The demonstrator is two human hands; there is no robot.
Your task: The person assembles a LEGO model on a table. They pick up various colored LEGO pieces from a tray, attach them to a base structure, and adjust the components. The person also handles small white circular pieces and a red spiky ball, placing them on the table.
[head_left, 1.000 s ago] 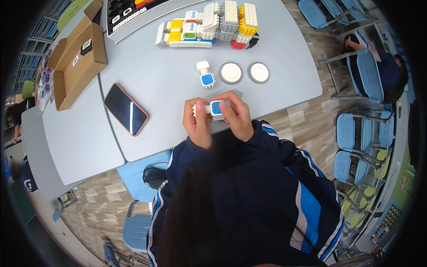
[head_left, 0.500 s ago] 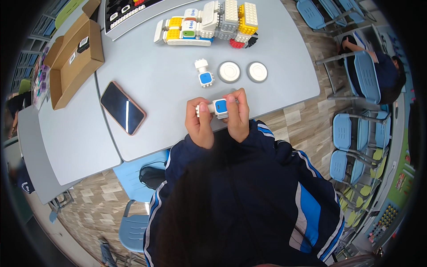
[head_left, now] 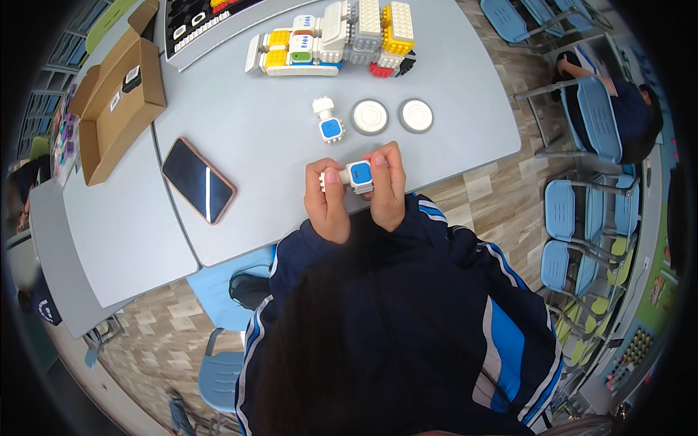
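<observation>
at far left, an open cardboard box [head_left: 123, 143] sits on the pale tabletop [head_left: 262, 123], with a dark-screened phone [head_left: 198, 180] lying face up to its right, apart from the work. a grey-edged tray [head_left: 218, 41] of parts stands at the upper edge, beside a block-built model [head_left: 331, 45] in white, yellow and grey.

below the model, the person's left hand [head_left: 327, 207] grips the studded left end of a white piece with a blue face [head_left: 360, 173], thumb on top. a similar blue-faced piece [head_left: 331, 129] lies on the table just beyond. the held piece is raised between both hands near the table's front edge, blue face up. the right hand [head_left: 389, 192] pinches its right end; the fingertips beneath are hidden.

good handling here likely means bracing the left end firmly, letting the right fingers do the fine work, and pushing straight along the piece rather than twisting its narrow neck. working farther in over the table would seem safer against a drop.

at right, two white discs with grey rims [head_left: 370, 117] lie flat, side by side, within easy reach.
</observation>
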